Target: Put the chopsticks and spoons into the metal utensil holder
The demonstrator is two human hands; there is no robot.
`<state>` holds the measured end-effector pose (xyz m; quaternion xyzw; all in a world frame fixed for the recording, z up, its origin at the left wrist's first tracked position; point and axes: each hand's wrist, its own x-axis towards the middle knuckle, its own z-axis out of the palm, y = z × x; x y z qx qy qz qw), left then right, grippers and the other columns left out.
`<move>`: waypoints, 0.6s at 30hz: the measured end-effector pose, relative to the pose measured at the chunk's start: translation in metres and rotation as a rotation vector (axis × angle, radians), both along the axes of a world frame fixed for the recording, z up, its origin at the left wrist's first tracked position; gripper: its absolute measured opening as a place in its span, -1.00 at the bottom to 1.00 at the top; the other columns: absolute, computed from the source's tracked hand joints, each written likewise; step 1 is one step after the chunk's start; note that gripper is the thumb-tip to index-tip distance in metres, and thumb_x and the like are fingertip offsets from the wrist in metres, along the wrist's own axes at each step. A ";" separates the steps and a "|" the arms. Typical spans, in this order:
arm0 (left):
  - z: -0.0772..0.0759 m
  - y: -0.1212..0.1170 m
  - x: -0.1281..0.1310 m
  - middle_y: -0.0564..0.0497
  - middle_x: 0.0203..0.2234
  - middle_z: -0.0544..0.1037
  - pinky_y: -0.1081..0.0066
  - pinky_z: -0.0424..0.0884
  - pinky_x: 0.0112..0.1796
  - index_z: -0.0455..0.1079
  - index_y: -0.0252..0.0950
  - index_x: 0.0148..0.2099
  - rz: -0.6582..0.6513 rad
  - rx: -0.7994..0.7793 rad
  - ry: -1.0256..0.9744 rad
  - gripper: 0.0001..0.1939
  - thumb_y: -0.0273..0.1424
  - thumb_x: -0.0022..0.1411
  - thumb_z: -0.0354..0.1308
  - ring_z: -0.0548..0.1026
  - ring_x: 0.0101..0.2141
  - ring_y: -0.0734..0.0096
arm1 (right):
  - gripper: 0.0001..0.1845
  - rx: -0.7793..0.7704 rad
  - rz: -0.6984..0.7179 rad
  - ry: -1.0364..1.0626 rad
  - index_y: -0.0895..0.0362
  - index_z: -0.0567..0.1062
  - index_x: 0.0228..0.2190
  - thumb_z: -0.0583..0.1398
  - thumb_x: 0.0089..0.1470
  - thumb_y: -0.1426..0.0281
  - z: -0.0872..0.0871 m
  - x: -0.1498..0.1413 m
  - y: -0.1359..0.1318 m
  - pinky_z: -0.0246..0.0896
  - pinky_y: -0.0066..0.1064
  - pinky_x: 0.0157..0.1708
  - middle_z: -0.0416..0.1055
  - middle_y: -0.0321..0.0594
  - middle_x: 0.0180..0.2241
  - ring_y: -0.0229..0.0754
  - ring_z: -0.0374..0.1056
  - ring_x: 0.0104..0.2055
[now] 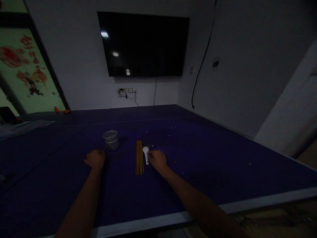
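My left hand [95, 159] is closed beside a round metal cup [111, 140] that stands upright. A thin, dark rod-like thing [105, 148] sticks out from its fingers toward the cup; its kind is too dim to tell. My right hand [158, 159] is closed at a thin metal spoon [149, 145], whose rounded end shows beyond the fingers and whose handle comes out below them. Just left of it lies a white soup spoon [146, 154], bowl end away from me. Several brown wooden chopsticks [139, 158] lie side by side, left of the white spoon.
The purple-blue surface [210, 165] has small white specks on it and a pale front edge [170, 218]. A dark television [148, 46] hangs on the far wall above sockets and cables. Crumpled clear plastic [27, 127] and orange items [56, 109] lie at far left.
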<state>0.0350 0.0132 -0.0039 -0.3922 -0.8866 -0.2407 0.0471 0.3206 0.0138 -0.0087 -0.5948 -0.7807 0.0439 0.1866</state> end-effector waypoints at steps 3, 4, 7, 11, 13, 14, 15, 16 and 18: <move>-0.001 0.001 -0.001 -0.29 -0.32 0.50 0.06 0.27 -0.29 0.46 -0.36 -0.33 0.011 0.040 -0.049 -0.74 -0.37 0.01 0.00 0.40 -0.20 -0.07 | -0.66 -0.004 0.000 -0.005 0.03 0.53 -0.31 -0.03 0.16 0.29 0.000 0.000 0.000 0.13 -0.47 -0.32 0.50 -0.16 -0.29 -0.18 0.40 -0.23; -0.001 0.000 -0.002 -0.27 -0.35 0.51 0.08 0.28 -0.30 0.46 -0.36 -0.34 0.028 0.092 -0.080 -0.75 -0.37 0.01 0.01 0.41 -0.23 -0.05 | -0.66 -0.005 -0.001 -0.004 0.03 0.53 -0.31 -0.03 0.16 0.30 0.000 0.000 0.000 0.13 -0.47 -0.32 0.50 -0.16 -0.29 -0.18 0.40 -0.23; 0.002 -0.003 -0.004 -0.16 -0.38 0.51 0.13 0.32 -0.31 0.44 -0.33 -0.29 0.113 0.353 -0.167 -0.73 -0.31 0.08 -0.03 0.44 -0.27 0.04 | -0.65 0.001 -0.002 0.002 0.03 0.53 -0.29 -0.04 0.17 0.29 0.001 0.000 -0.001 0.13 -0.48 -0.31 0.50 -0.15 -0.28 -0.18 0.40 -0.21; 0.013 -0.007 -0.001 -0.16 -0.21 0.46 0.26 0.32 -0.21 0.30 -0.37 -0.06 0.213 0.621 -0.144 -0.64 -0.32 0.23 -0.19 0.42 -0.20 0.20 | -0.66 0.009 -0.007 0.026 0.02 0.52 -0.26 -0.04 0.17 0.29 0.004 -0.001 -0.003 0.13 -0.48 -0.28 0.50 -0.17 -0.27 -0.18 0.39 -0.19; 0.019 -0.008 0.008 -0.17 -0.20 0.45 0.28 0.32 -0.20 0.27 -0.38 -0.05 0.170 0.737 -0.102 -0.64 -0.31 0.25 -0.20 0.41 -0.20 0.24 | -0.67 0.011 -0.016 0.049 0.01 0.50 -0.22 -0.03 0.17 0.29 0.005 -0.002 -0.004 0.14 -0.48 -0.26 0.50 -0.18 -0.25 -0.18 0.38 -0.19; 0.021 -0.008 0.015 -0.15 -0.22 0.45 0.29 0.32 -0.22 0.27 -0.38 -0.07 0.110 0.789 -0.067 -0.65 -0.29 0.25 -0.19 0.42 -0.23 0.25 | -0.67 0.019 -0.017 0.068 0.01 0.49 -0.19 -0.03 0.16 0.30 0.006 -0.002 -0.004 0.14 -0.48 -0.25 0.49 -0.18 -0.23 -0.18 0.38 -0.18; 0.022 -0.009 0.024 -0.13 -0.25 0.46 0.29 0.32 -0.24 0.28 -0.38 -0.10 0.030 0.820 -0.018 -0.66 -0.28 0.25 -0.17 0.42 -0.25 0.26 | -0.67 0.037 -0.016 0.095 0.01 0.47 -0.14 -0.03 0.16 0.31 0.006 -0.002 -0.004 0.14 -0.48 -0.23 0.48 -0.19 -0.21 -0.19 0.37 -0.17; 0.022 -0.009 0.034 -0.12 -0.28 0.47 0.30 0.31 -0.25 0.29 -0.37 -0.13 -0.066 0.822 0.046 -0.67 -0.27 0.25 -0.16 0.42 -0.27 0.27 | -0.66 0.062 -0.012 0.125 0.01 0.43 -0.09 -0.02 0.16 0.32 0.005 -0.002 -0.005 0.14 -0.49 -0.21 0.47 -0.19 -0.18 -0.20 0.36 -0.15; 0.020 -0.012 0.058 -0.11 -0.33 0.48 0.29 0.27 -0.24 0.32 -0.34 -0.20 -0.288 0.755 0.240 -0.71 -0.27 0.25 -0.14 0.41 -0.27 0.27 | -0.61 0.131 -0.004 0.188 0.02 0.33 0.02 -0.02 0.16 0.33 0.005 -0.002 -0.006 0.14 -0.50 -0.18 0.45 -0.20 -0.15 -0.23 0.35 -0.15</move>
